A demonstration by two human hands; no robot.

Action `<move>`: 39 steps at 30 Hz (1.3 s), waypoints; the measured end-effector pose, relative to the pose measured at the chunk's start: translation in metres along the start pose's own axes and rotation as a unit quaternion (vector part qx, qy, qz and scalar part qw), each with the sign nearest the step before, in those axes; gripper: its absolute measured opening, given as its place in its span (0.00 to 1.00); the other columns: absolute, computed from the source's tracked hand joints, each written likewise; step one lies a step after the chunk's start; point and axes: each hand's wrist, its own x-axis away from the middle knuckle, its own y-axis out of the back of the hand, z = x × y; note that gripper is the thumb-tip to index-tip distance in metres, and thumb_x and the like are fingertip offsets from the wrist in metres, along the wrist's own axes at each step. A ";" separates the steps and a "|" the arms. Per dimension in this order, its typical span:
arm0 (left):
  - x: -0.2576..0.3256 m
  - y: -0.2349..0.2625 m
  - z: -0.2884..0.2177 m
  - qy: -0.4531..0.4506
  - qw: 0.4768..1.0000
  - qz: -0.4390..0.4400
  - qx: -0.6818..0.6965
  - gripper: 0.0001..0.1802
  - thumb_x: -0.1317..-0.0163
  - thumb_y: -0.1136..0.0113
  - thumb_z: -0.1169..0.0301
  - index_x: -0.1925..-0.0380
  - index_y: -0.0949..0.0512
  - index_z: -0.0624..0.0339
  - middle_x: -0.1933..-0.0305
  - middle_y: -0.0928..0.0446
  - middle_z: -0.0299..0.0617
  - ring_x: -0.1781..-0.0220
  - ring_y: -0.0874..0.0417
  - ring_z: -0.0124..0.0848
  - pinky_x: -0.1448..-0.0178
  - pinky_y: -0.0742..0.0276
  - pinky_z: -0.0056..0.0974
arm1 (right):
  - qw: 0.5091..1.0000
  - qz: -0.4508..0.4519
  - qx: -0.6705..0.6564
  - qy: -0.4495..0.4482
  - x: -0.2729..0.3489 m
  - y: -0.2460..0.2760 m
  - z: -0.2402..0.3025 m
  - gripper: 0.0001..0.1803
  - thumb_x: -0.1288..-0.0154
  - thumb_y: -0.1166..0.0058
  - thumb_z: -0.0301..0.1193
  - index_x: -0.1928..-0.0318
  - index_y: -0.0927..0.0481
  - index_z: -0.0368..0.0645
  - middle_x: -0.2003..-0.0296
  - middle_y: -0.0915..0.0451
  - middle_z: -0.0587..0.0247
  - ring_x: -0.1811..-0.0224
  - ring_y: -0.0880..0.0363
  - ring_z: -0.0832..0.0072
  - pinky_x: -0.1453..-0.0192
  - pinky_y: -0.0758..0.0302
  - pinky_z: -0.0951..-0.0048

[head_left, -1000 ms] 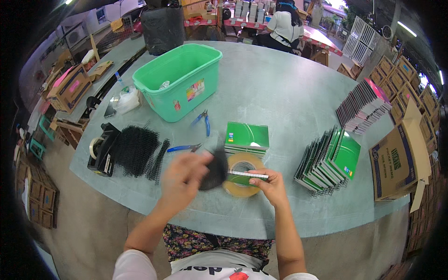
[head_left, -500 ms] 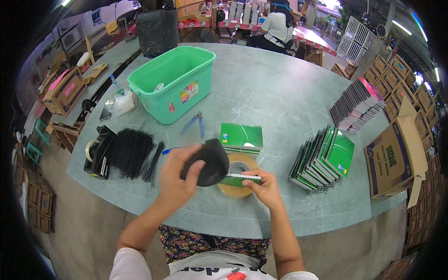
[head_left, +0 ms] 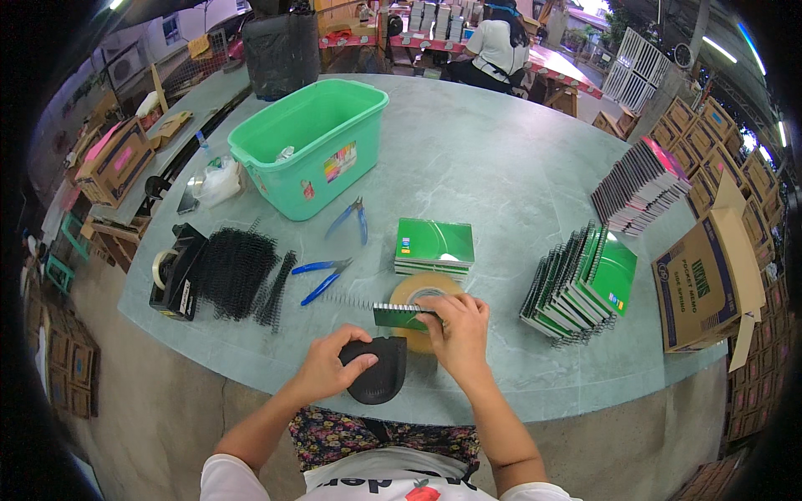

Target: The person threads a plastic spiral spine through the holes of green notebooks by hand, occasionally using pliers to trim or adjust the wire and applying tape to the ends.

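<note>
Small green notebook (head_left: 402, 318), centre of the frame, above the clear tape roll (head_left: 407, 288); a thin dark wire coil (head_left: 349, 301) projects leftward from its upper edge. The right hand (head_left: 459, 330) pinches the notebook's right end; the left hand (head_left: 334, 364) grips a black rounded pad (head_left: 380, 377) at lower centre, apart from the coil. The coil's free length appears unsupported: a sideways knock could bend it, and a tilt of the notebook could pull its turns out of line with the holes. Its far end lies just beside the blue pliers (head_left: 321, 288), left of centre on the worktop (head_left: 510, 167), where a leftward shift could snag it.
</note>
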 end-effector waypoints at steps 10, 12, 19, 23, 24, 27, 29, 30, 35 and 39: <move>0.003 -0.010 0.015 -0.008 0.999 0.027 0.015 0.15 0.48 0.35 0.68 0.61 0.25 0.61 0.65 0.21 0.47 0.63 0.19 0.42 0.58 0.25 0.39 | 0.999 0.016 -0.021 -0.040 0.003 -0.005 0.000 0.13 0.47 0.37 0.35 0.61 0.20 0.46 0.65 0.20 0.64 0.59 0.26 0.66 0.54 0.36 0.63; 0.003 -0.009 0.017 -0.007 1.000 0.028 0.014 0.15 0.47 0.35 0.68 0.61 0.25 0.61 0.65 0.21 0.47 0.63 0.19 0.43 0.58 0.25 0.39 | 0.999 0.000 -0.021 -0.029 0.002 -0.005 0.004 0.12 0.46 0.39 0.35 0.61 0.21 0.46 0.66 0.20 0.64 0.59 0.26 0.65 0.54 0.36 0.63; 0.006 -0.013 0.017 0.006 0.999 0.046 0.019 0.15 0.47 0.35 0.69 0.61 0.25 0.61 0.64 0.21 0.47 0.63 0.19 0.42 0.58 0.25 0.39 | 0.999 -0.031 0.010 0.005 0.003 -0.011 0.000 0.09 0.47 0.39 0.31 0.64 0.20 0.46 0.67 0.19 0.65 0.60 0.25 0.65 0.58 0.36 0.65; 0.008 -0.014 0.019 0.008 0.999 0.044 0.007 0.16 0.47 0.36 0.70 0.58 0.24 0.60 0.63 0.21 0.46 0.61 0.19 0.41 0.58 0.25 0.37 | 0.996 -0.080 0.009 0.042 0.003 -0.015 -0.001 0.09 0.50 0.37 0.29 0.66 0.20 0.45 0.70 0.20 0.65 0.66 0.25 0.65 0.63 0.35 0.67; 0.008 -0.012 0.014 -0.034 0.999 0.010 -0.007 0.16 0.46 0.36 0.70 0.56 0.24 0.60 0.62 0.21 0.46 0.61 0.20 0.41 0.58 0.25 0.37 | 0.996 -0.083 0.004 0.045 0.003 -0.015 0.000 0.10 0.51 0.36 0.28 0.66 0.20 0.45 0.71 0.20 0.64 0.67 0.25 0.64 0.63 0.35 0.66; -0.012 0.006 -0.024 -0.144 0.980 -0.126 -0.058 0.18 0.46 0.37 0.71 0.53 0.23 0.57 0.61 0.22 0.46 0.59 0.20 0.40 0.58 0.25 0.37 | 0.998 -0.059 -0.035 0.007 -0.002 -0.005 -0.002 0.11 0.52 0.36 0.25 0.65 0.20 0.44 0.70 0.20 0.61 0.67 0.23 0.64 0.60 0.30 0.67; -0.031 0.019 -0.043 -0.189 0.937 -0.271 -0.115 0.20 0.46 0.38 0.72 0.51 0.23 0.54 0.60 0.23 0.46 0.58 0.20 0.40 0.58 0.25 0.36 | 0.994 -0.022 -0.099 -0.047 0.000 0.006 -0.005 0.11 0.52 0.36 0.23 0.65 0.20 0.42 0.70 0.19 0.60 0.65 0.22 0.65 0.58 0.28 0.68; -0.034 0.013 -0.041 -0.175 0.959 -0.182 -0.131 0.20 0.47 0.38 0.73 0.51 0.22 0.52 0.62 0.24 0.45 0.60 0.20 0.40 0.59 0.24 0.38 | 0.986 0.000 -0.145 -0.080 0.001 0.011 -0.008 0.11 0.52 0.37 0.22 0.65 0.20 0.41 0.70 0.19 0.60 0.64 0.21 0.66 0.58 0.27 0.69; -0.024 0.002 -0.041 -0.158 0.978 0.008 -0.136 0.18 0.50 0.37 0.78 0.56 0.20 0.54 0.68 0.23 0.43 0.65 0.20 0.39 0.61 0.24 0.39 | 0.921 0.075 -0.328 -0.194 0.022 0.011 -0.050 0.12 0.48 0.38 0.20 0.60 0.19 0.38 0.66 0.17 0.63 0.63 0.21 0.78 0.58 0.27 0.77; -0.043 -0.004 -0.034 -0.185 0.970 -0.090 -0.129 0.20 0.48 0.38 0.78 0.53 0.21 0.52 0.62 0.22 0.44 0.65 0.20 0.38 0.62 0.23 0.38 | 0.864 0.092 -0.421 -0.259 0.028 -0.002 -0.048 0.13 0.45 0.39 0.20 0.58 0.19 0.37 0.65 0.17 0.65 0.63 0.23 0.83 0.57 0.28 0.79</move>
